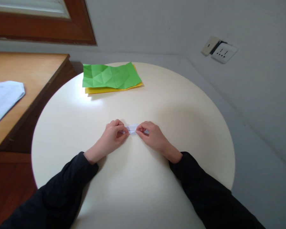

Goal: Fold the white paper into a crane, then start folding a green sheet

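Note:
A small piece of folded white paper (pixel 132 128) lies on the round white table, with a dark crease line running along its middle. My left hand (pixel 114 133) pinches its left end between thumb and fingers. At the other end, my right hand (pixel 151 134) is closed the same way, thumb and fingertips pressed on the paper. Both ends of the paper are partly hidden behind my fingers.
Toward the far edge of the round white table (pixel 193 105), a creased green sheet (pixel 109 75) rests on yellow paper (pixel 102 90). A wooden desk (pixel 38 68) with a pale cloth-like item (pixel 6 95) stands at left. Wall sockets (pixel 223 52) are at upper right.

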The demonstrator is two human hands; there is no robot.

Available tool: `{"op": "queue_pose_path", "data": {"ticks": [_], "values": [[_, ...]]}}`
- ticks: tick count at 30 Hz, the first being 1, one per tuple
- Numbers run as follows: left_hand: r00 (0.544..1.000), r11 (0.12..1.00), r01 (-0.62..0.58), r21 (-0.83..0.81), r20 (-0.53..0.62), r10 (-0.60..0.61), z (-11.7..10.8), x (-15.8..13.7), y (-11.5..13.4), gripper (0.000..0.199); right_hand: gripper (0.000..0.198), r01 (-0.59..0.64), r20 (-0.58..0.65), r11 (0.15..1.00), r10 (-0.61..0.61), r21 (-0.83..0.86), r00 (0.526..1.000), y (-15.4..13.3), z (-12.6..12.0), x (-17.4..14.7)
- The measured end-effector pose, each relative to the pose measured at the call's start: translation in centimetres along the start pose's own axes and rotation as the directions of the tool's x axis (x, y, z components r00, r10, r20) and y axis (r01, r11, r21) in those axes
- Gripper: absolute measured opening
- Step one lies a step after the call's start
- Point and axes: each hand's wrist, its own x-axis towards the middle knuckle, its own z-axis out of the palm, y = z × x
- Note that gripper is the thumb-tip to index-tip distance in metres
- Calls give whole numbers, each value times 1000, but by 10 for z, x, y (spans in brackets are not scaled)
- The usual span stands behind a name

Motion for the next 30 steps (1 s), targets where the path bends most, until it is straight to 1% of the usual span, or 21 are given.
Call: {"op": "queue_pose_path", "data": {"ticks": [9,12,16,20,23,25,27,30], "values": [[988,977,156,147,-37,-152,5,1,18,14,14,-20,7,1000,20,-8,1000,-1,0,1],[986,971,162,177,-59,-154,7,1,18,16,14,-23,7,1000,23,3,1000,-1,0,1],[988,965,137,225,-97,-118,9,2,16,16,14,-26,1,1000,26,14,1000,1,1,2],[990,953,88,289,-130,-51,8,-3,20,13,13,-41,5,999,41,18,999,2,1,2],[981,928,-13,373,-176,85,8,-11,29,13,11,-58,10,998,58,15,998,1,1,2],[967,914,-136,383,-151,207,12,-18,34,17,10,-63,12,997,63,38,998,1,0,2],[951,902,-241,359,-98,293,17,-23,38,25,9,-67,14,994,66,83,998,1,-1,1],[943,868,-288,405,-39,331,25,-27,38,31,10,-74,22,988,71,137,997,3,-3,0]]}}
